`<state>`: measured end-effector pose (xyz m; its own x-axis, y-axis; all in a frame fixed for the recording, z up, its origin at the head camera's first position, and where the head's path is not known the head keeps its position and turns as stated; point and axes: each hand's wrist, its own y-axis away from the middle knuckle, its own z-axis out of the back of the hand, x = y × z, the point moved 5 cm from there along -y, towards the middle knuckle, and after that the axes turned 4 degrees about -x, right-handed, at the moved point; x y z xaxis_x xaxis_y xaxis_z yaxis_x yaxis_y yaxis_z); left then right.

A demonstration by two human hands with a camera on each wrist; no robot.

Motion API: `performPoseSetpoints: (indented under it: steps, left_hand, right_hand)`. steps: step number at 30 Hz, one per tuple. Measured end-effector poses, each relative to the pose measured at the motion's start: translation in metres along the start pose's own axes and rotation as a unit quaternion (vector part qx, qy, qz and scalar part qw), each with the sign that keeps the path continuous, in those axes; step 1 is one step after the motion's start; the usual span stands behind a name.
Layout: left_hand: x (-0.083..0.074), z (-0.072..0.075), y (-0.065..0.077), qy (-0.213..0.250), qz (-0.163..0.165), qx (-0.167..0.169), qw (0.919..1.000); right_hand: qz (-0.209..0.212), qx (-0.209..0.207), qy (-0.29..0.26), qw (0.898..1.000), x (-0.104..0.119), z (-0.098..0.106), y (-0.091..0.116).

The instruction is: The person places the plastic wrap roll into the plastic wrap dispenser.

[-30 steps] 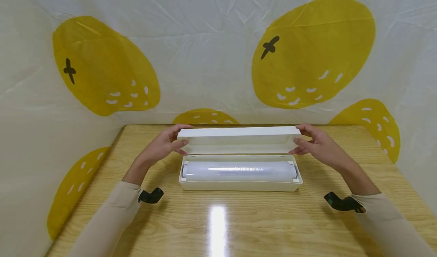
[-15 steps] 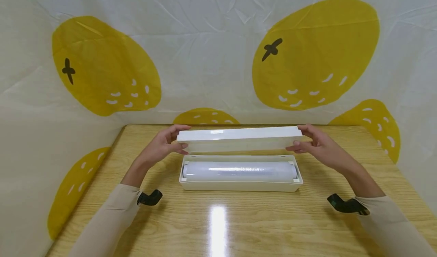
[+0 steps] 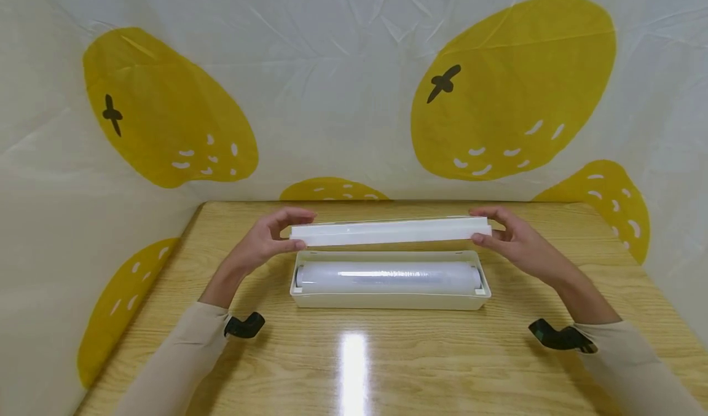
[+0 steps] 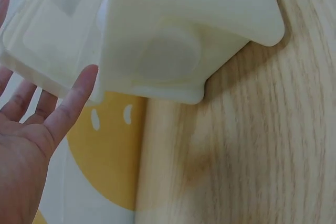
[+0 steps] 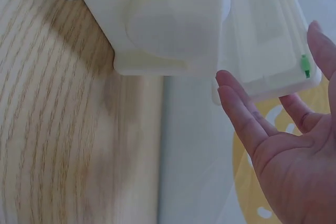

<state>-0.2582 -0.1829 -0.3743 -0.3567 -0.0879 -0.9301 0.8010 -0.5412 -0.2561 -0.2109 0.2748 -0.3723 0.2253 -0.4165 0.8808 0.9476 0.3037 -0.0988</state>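
A long white lid (image 3: 389, 231) is held between both hands just behind the open cling film box (image 3: 387, 302), its right end a little higher. My left hand (image 3: 259, 239) grips the left end, thumb in front and fingers over the far side. At the other end my right hand (image 3: 517, 244) holds it the same way. Inside the box lies a roll of cling film (image 3: 387, 276). The left wrist view has the lid (image 4: 58, 35) beside the box's end wall (image 4: 168, 51). In the right wrist view a small green piece (image 5: 305, 65) shows near the lid's corner.
The box stands on a wood-grain table (image 3: 431, 367). Behind and to the left hangs a pale cloth (image 3: 332, 96) printed with yellow fruit. A black curved piece (image 3: 245, 325) sticks out from the left cuff, and another black piece (image 3: 558, 336) from the right.
Both hands have turned the lid, so its hollow inside no longer faces me and a narrow white face shows. Its upper edge has come down slightly. The box and roll have stayed put.
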Motion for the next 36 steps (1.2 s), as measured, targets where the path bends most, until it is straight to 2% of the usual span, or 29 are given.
performPoseSetpoints:
  steps: [4, 10, 17, 21, 25, 31, 36]
  left_hand:
    - [0.001, -0.001, 0.0, 0.002, 0.002, -0.01, 0.9999]
    - [0.001, -0.003, 0.001, -0.003, -0.003, -0.013, 0.9999]
    - [-0.002, -0.008, 0.001, -0.057, 0.001, -0.016, 0.9983]
    - [-0.002, -0.012, 0.0, -0.094, -0.006, -0.017, 0.9954]
    - [0.0, -0.013, -0.001, -0.109, 0.009, -0.02, 0.9938]
    - [0.004, -0.014, 0.0, -0.094, 0.04, 0.002, 0.9948]
    - [0.005, -0.014, 0.004, -0.091, 0.043, 0.023, 0.9946]
  right_hand:
    - [-0.003, -0.01, 0.02, 1.0, -0.001, 0.0, -0.001]
    - [-0.006, -0.009, 0.011, 1.0, -0.002, 0.0, -0.001]
    - [0.004, 0.032, 0.04, 0.999, -0.003, -0.005, 0.002]
    - [0.022, 0.04, 0.028, 0.999, -0.001, -0.009, 0.002]
    - [0.028, 0.042, 0.017, 0.999, 0.001, -0.009, 0.002]
    - [0.029, 0.042, 0.03, 0.998, 0.0, -0.007, 0.003]
    - [0.031, 0.039, 0.063, 0.997, -0.001, -0.005, 0.006]
